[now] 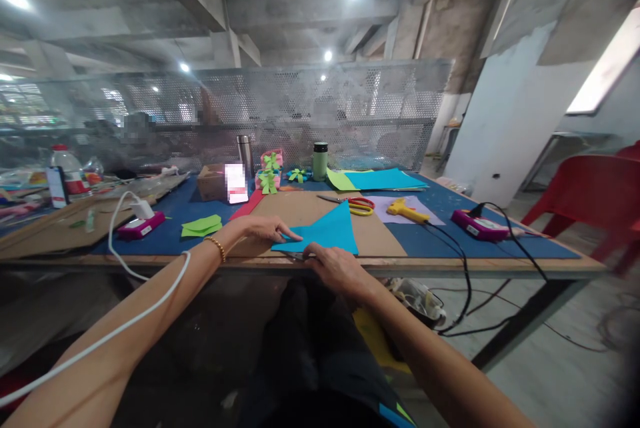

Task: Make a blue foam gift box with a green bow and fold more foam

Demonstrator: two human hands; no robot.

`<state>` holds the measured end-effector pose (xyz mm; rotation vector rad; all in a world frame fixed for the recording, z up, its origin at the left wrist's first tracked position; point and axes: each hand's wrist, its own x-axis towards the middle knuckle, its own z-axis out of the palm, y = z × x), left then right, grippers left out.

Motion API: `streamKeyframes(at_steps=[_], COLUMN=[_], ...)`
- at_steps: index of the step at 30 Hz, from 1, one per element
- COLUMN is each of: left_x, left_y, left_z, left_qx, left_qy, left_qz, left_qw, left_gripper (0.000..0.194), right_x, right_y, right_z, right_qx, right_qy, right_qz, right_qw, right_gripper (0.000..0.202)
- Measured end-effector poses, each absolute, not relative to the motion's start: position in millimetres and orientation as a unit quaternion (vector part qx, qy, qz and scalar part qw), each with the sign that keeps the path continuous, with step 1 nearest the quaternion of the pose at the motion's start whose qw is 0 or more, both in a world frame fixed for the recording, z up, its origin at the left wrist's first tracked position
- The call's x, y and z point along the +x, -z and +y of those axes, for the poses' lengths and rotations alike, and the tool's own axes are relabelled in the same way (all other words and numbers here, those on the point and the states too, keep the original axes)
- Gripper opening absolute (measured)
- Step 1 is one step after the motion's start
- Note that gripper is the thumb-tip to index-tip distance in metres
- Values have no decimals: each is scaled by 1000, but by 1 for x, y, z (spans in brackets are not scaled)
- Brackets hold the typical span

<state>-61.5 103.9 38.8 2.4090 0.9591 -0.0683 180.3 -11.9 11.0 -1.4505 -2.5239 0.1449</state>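
Note:
A bright blue sheet (333, 231) with a raised, pointed corner lies on a brown board (383, 241) at the table's front edge. My left hand (267, 228) rests on its left part, with the index finger stretched out and pressing down on the blue surface. At the sheet's near edge my right hand (335, 267) is closed, its fingertips gripping low. A thin greyish thing (294, 255) sticks out to the left of these fingertips; its kind is unclear. Just behind the sheet lie scissors (363, 206) with red and yellow handles.
A yellow glue gun (406, 211) lies on a lilac sheet (430, 210), its black cord running off the table. Green pieces (201, 226), a lit phone (236, 183), a green flask (320, 161) and more blue sheets (385, 179) surround the board. A white cable (165, 298) crosses my left forearm.

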Motion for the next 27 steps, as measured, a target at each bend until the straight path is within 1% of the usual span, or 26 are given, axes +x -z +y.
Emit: streamKeyframes(at_steps=[5, 14, 27], left_x=[-63, -66, -65], left_y=[-42, -40, -41], left_z=[103, 104, 102], left_qx=[896, 901, 885], left_qy=[31, 37, 12], left_qz=[335, 316, 334], left_qw=[291, 295, 324], left_gripper=[52, 55, 56], right_x=[179, 177, 181], right_y=[-13, -15, -16], right_z=[-13, -10, -9], right_qx=[-494, -484, -485], right_qy=[-49, -56, -83], right_qz=[-861, -864, -859], right_qw=[112, 124, 138], right_gripper=[29, 27, 27])
